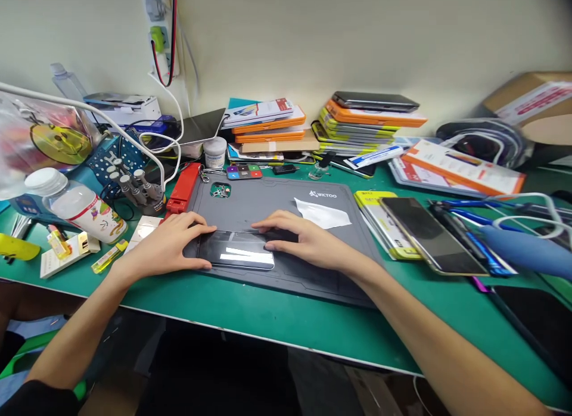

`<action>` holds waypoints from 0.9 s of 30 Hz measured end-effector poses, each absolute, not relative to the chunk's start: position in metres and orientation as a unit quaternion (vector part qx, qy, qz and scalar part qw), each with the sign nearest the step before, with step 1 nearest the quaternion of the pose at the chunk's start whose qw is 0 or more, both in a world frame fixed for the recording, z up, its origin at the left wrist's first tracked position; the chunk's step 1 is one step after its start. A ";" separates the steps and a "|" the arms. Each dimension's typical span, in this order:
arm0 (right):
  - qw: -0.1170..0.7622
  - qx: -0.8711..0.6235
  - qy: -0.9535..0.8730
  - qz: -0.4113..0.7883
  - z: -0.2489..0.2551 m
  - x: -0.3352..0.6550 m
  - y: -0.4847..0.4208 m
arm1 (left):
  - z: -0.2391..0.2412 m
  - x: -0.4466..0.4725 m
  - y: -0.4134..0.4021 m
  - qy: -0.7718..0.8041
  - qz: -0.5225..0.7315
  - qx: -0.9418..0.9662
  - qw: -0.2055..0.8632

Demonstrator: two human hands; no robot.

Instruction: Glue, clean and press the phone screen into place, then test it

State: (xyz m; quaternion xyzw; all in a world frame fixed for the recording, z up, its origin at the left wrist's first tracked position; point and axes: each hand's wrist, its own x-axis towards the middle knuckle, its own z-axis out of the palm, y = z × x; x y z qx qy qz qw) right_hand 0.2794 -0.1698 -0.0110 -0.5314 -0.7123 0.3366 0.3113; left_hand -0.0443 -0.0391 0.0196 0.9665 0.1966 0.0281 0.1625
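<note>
A dark smartphone lies flat and lengthwise on a grey work mat, its glossy glass reflecting white strips of light. My left hand spans the phone's left end, the thumb at the near edge and the index finger at the far edge. At the far right corner is my right hand, its thumb tip over the phone's right end and its other fingers stretched out just beyond the far edge, apart from the thumb. A white sheet piece lies on the mat behind my right hand.
Another phone rests on yellow packs at right, beside screwdrivers and a blue-gloved hand. Stacked boxes line the wall. A red holder, a tool stand and a bottle stand left.
</note>
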 end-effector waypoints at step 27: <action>0.341 -0.508 -0.720 0.327 -0.012 0.284 -0.169 | 0.030 -0.038 -0.037 0.207 -0.008 0.967 0.148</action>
